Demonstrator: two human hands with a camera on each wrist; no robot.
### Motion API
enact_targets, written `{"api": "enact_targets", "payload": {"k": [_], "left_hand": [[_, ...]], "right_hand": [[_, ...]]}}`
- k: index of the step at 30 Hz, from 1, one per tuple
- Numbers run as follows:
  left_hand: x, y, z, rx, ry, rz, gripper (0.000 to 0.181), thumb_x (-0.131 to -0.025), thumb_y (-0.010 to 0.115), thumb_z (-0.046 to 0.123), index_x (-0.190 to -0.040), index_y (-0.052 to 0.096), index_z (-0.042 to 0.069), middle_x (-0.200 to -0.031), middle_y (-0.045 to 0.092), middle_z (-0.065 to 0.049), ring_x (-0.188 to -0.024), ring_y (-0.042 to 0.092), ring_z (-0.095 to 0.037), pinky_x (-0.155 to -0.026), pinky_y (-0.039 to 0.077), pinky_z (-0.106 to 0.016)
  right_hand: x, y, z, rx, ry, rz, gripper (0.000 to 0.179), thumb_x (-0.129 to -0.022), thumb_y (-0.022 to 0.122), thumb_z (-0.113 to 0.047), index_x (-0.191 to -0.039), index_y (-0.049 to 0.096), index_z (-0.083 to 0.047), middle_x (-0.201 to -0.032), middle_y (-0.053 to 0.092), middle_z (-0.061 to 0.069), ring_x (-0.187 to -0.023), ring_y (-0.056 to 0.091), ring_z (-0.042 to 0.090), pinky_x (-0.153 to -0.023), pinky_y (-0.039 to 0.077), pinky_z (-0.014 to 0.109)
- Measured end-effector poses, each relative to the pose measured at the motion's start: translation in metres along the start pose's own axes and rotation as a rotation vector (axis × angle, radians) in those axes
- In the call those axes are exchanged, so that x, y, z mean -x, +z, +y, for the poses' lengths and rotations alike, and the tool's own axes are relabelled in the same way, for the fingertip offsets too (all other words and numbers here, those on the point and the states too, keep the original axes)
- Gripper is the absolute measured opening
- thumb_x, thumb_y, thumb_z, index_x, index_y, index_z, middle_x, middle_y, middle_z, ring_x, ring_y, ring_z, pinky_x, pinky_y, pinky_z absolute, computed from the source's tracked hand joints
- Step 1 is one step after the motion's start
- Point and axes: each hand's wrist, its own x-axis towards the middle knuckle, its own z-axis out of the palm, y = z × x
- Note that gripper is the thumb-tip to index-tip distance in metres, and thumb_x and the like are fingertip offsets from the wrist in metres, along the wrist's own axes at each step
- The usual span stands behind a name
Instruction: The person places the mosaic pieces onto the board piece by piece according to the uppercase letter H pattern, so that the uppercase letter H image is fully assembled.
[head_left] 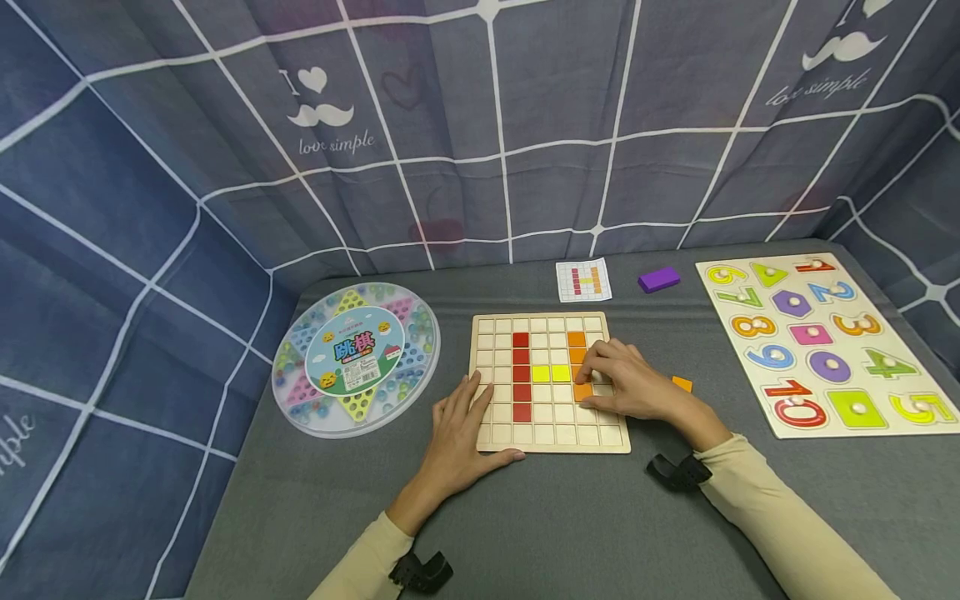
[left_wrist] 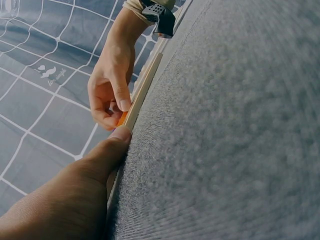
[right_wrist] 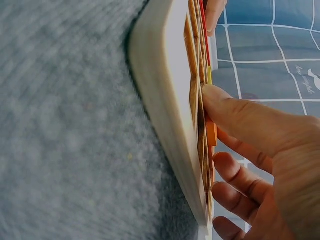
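Note:
A wooden grid board [head_left: 555,435] lies on the table, with a column of several red square tiles [head_left: 521,375], two yellow tiles [head_left: 551,373] and a column of orange tiles [head_left: 577,340]. My right hand [head_left: 626,379] reaches over the board's right side and pinches an orange tile [right_wrist: 212,132] between thumb and fingers, at the lower end of the orange column. Part of that column is hidden under the fingers. My left hand [head_left: 457,429] rests along the board's left edge, fingers extended, with its thumb [left_wrist: 120,135] at the near edge.
Behind the board lie a small pattern card [head_left: 584,281] and a purple block [head_left: 659,280]. Another orange piece [head_left: 682,383] is partly hidden beyond the right wrist. A round marble game box [head_left: 355,360] sits left, a number-and-shape puzzle board [head_left: 828,350] right. Patterned curtains [head_left: 450,192] enclose the table.

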Motion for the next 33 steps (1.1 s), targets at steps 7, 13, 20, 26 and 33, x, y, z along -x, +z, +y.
{"api": "enact_targets", "payload": {"k": [7,13,20,26,33], "left_hand": [[0.000,0.000,0.001,-0.010,0.000,-0.002,0.103,-0.073,0.070,0.071,-0.145,0.046,0.003,-0.155,0.034,-0.020,-0.142,0.033,-0.040,-0.098,0.028,-0.051],[-0.001,0.000,0.000,-0.002,0.001,-0.001,0.102,-0.072,0.071,0.070,-0.145,0.045,0.004,-0.155,0.034,-0.020,-0.143,0.033,-0.039,-0.098,0.028,-0.052],[0.000,0.000,0.000,0.011,0.003,0.000,0.102,-0.075,0.065,0.075,-0.145,0.045,0.003,-0.155,0.034,-0.021,-0.142,0.033,-0.040,-0.098,0.027,-0.052],[0.000,0.000,0.000,0.007,0.007,0.001,0.102,-0.076,0.063,0.075,-0.145,0.045,0.003,-0.155,0.034,-0.021,-0.142,0.034,-0.041,-0.098,0.028,-0.053],[0.000,-0.001,0.000,0.014,0.002,-0.007,0.102,-0.076,0.064,0.075,-0.146,0.044,0.003,-0.156,0.033,-0.021,-0.143,0.032,-0.040,-0.098,0.027,-0.052]], "right_hand": [[0.000,0.000,0.000,0.004,0.011,-0.001,0.025,-0.073,0.086,-0.025,-0.092,0.070,-0.021,-0.097,0.057,-0.007,-0.095,0.045,0.012,-0.083,0.027,0.036],[0.001,0.000,0.001,-0.002,0.010,0.003,0.024,-0.074,0.086,-0.024,-0.091,0.070,-0.022,-0.096,0.057,-0.007,-0.095,0.045,0.012,-0.083,0.027,0.036],[0.001,0.002,0.002,-0.006,-0.011,0.017,0.024,-0.073,0.086,-0.024,-0.090,0.070,-0.022,-0.097,0.058,-0.008,-0.094,0.045,0.012,-0.080,0.027,0.035],[0.003,0.003,0.002,-0.006,-0.020,0.031,0.025,-0.073,0.086,-0.025,-0.092,0.071,-0.022,-0.098,0.059,-0.008,-0.095,0.046,0.012,-0.080,0.027,0.033],[0.016,-0.002,0.003,-0.019,-0.012,0.057,0.027,-0.074,0.086,-0.025,-0.096,0.071,-0.021,-0.100,0.060,-0.009,-0.092,0.044,0.009,-0.078,0.027,0.031]]}}
